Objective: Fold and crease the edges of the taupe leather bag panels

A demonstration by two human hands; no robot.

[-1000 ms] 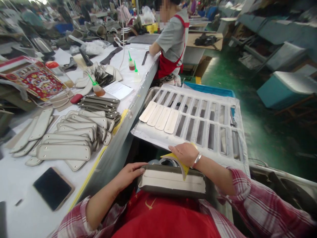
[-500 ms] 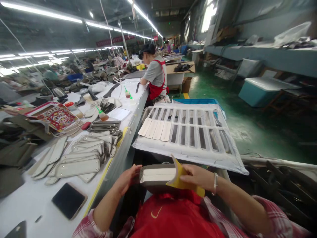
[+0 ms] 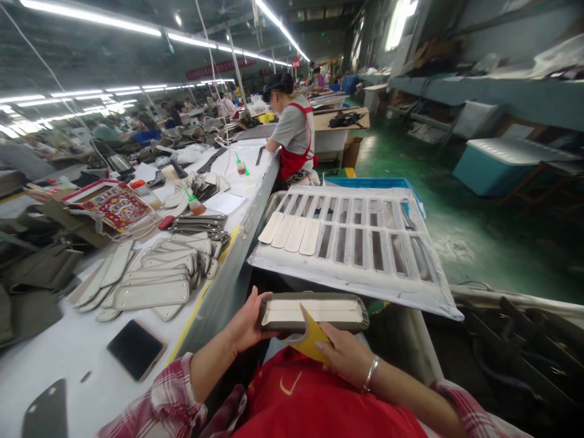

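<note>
My left hand (image 3: 249,320) grips the left end of an olive oblong bag piece (image 3: 340,313) with rounded ends and a cream panel facing up. The piece lies level above my red apron (image 3: 292,395). In my right hand (image 3: 344,353) is a thin yellow sheet (image 3: 312,342) with a curved edge and a pointed corner. Its point overlaps the near side of the cream panel; I cannot tell whether they touch. Just beyond is a white slotted rack (image 3: 351,280), carrying several cream strips (image 3: 289,234) at its left.
Piled grey-white strips (image 3: 150,295) with holes cover part of the left table (image 3: 91,359), beside a phone (image 3: 137,348). Farther along stand glue bottles (image 3: 195,204) and a red box (image 3: 114,207). A co-worker (image 3: 294,131) leans at the table. Dark bag parts (image 3: 515,359) fill the right side.
The yellow sheet has moved left and toward me, baring the right end of the bag piece. The view has shifted slightly. My left hand still grips the left end.
</note>
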